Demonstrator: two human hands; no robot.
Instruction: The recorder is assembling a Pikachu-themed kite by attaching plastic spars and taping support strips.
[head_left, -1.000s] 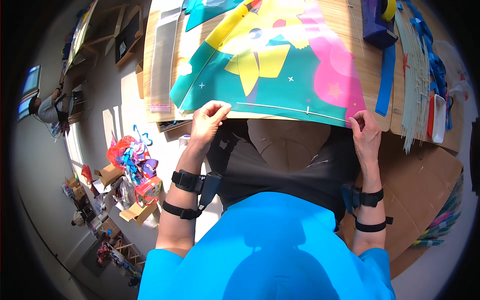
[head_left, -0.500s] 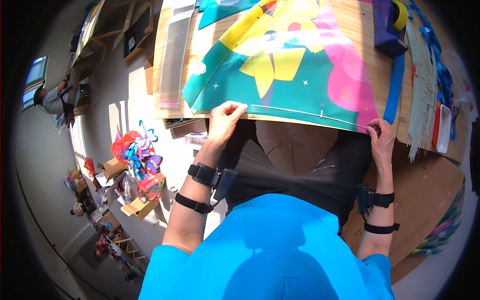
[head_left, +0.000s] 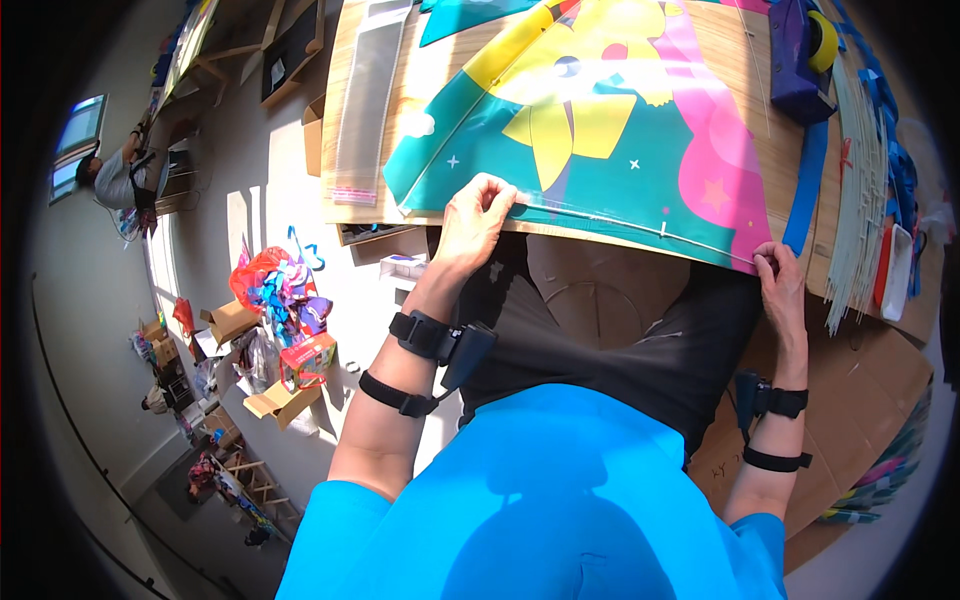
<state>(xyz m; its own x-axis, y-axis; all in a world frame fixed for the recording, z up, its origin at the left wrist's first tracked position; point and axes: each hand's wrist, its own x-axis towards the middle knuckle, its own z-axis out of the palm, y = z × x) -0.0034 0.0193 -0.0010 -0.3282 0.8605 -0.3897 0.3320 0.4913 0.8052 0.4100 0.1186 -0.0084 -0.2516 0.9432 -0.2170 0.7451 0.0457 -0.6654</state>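
Note:
A colourful kite (head_left: 600, 170) in green, yellow and pink lies on the wooden table in front of me. A thin white rod (head_left: 610, 222) runs along its near edge, with a small whitish clip or tab partway along. My left hand (head_left: 474, 225) pinches the near edge by the rod, left of the middle, thumb against the fingers. At the right near corner, my right hand (head_left: 781, 285) has its fingertips closed on the pink part. The fingers cover just what each pinch holds.
A clear plastic sleeve (head_left: 372, 110) lies left of the kite. To the right are a purple tape dispenser (head_left: 797, 70), a blue strap (head_left: 806, 190) and bundled pale rods (head_left: 850, 200). Cardboard (head_left: 830, 400) lies at lower right; open boxes (head_left: 275, 400) stand on the floor. Other people work far left.
My left hand has shifted slightly up and right along the kite's edge. The whole view has drifted a little to the right; my right hand keeps its pinch at the corner.

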